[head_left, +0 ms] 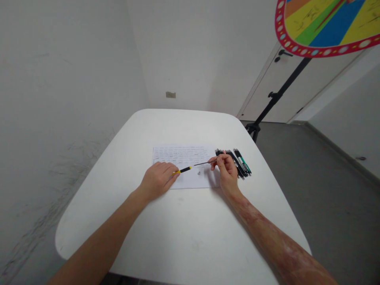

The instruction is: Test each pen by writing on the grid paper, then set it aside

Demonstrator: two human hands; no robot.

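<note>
In the head view my left hand [159, 179] is closed around a yellow pen barrel [186, 169] with a black grip section, its front end pointing right. My right hand [227, 168] pinches a thin dark pen refill [201, 164], whose tip points left, a short gap away from the barrel's end. Both are over a sheet of paper [192, 182] with rows of handwriting on its upper part. On the sheet, below the refill, lies a small dark piece [199, 173], too small to name surely. My left fingers hide the barrel's rear part.
Several pens [242, 164], mostly black and one green, lie in a row beside my right hand, partly covered by it. The white table [190, 229] has rounded corners. Beyond its right side stands a colourful wheel [329, 27] on a black stand [274, 99], before a door [267, 91].
</note>
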